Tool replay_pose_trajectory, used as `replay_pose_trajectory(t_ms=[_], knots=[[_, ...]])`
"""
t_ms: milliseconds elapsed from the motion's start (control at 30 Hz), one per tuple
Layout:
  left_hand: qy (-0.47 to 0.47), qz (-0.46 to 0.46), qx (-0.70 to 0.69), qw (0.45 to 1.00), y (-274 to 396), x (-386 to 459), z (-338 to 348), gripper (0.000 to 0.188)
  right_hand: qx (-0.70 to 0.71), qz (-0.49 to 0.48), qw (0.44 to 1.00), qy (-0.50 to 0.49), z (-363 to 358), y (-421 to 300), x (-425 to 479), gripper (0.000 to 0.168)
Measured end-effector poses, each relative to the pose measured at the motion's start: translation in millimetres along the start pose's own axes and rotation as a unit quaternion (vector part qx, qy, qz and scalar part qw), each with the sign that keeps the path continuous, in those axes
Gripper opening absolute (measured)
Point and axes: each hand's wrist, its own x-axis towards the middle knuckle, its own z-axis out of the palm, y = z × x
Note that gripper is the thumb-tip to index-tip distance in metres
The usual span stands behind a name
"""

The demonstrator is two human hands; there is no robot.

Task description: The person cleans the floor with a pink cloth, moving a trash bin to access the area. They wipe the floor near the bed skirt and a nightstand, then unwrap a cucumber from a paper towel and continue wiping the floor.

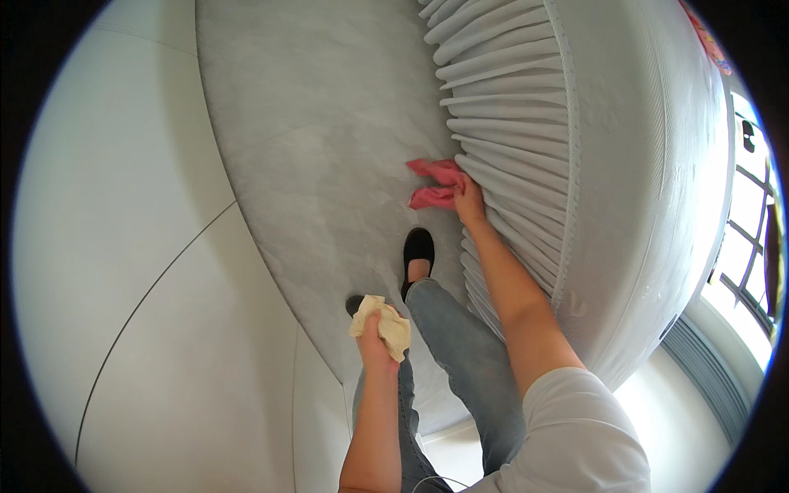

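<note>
In my left hand (pixel 377 348) is a crumpled pale yellow cloth (pixel 394 326), held in front of my legs with the thumb over it. My right hand (pixel 470 202) reaches down beside the bed and grips a pinkish-red cloth (pixel 433 198). Two loose ends of that cloth spread out to the left over the floor. The pleated grey bed skirt (pixel 508 123) lies right against my right hand and forearm. Part of each cloth is hidden by the fingers.
On the right stands a bed with a bare white mattress (pixel 647 154). Smooth white panels (pixel 135 215), with a dark seam between them, line the left side. Grey floor (pixel 320 154) runs between, and my black shoes (pixel 419 249) stand on it. A barred window (pixel 749 234) is at far right.
</note>
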Motion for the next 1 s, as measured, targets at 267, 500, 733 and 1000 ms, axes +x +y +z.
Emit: replay_pose_trajectory(t_ms=[267, 500, 733, 1000], knots=[[-0.008, -0.02, -0.039, 0.999, 7, 6, 8, 0.023, 0.34, 0.245, 0.896, 0.144, 24, 10, 4, 0.064], [-0.016, -0.03, -0.059, 0.998, 31, 4, 13, 0.025, 0.386, 0.292, 0.866, 0.128, 59, 8, 112, 0.065], [-0.054, -0.058, -0.077, 0.994, 29, -2, 20, 0.025, -0.113, 0.013, 0.993, 0.041, 120, -145, 106, 0.055], [-0.042, -0.045, -0.053, 0.997, 17, 5, 9, 0.023, -0.105, -0.333, 0.916, -0.2, 196, -133, -75, 0.048]])
